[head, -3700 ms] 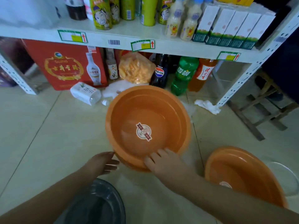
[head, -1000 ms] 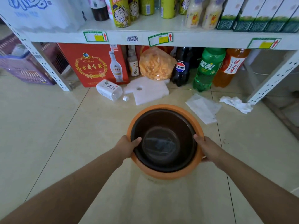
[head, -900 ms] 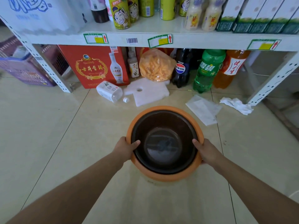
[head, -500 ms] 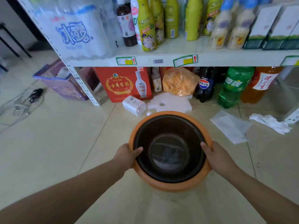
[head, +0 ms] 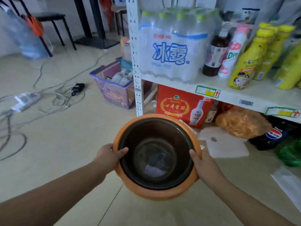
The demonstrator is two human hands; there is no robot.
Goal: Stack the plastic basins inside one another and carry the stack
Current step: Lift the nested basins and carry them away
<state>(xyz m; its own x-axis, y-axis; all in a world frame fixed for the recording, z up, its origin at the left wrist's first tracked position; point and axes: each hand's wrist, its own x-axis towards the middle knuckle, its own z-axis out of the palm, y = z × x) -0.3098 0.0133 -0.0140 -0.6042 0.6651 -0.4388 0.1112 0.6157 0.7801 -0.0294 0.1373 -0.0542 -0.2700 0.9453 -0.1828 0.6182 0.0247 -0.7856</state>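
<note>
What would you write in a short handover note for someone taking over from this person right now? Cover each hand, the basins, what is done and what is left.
Left hand: gripping the left rim of the orange basin, thumb hooked inside.
Right hand: gripping the right rim.
Basins: the dark basin sits nested inside the orange one; the stack is held up above the floor, beside the shelf.
Done: stacking and lifting.
Left: carry the stack on; cables lie on the floor to the left, so watch your step.

water pack [head: 171,46]: "冰露" | red box [head: 180,108]: "GUJING" (small print) | dark bottle [head: 272,137]: Pepsi logo
</note>
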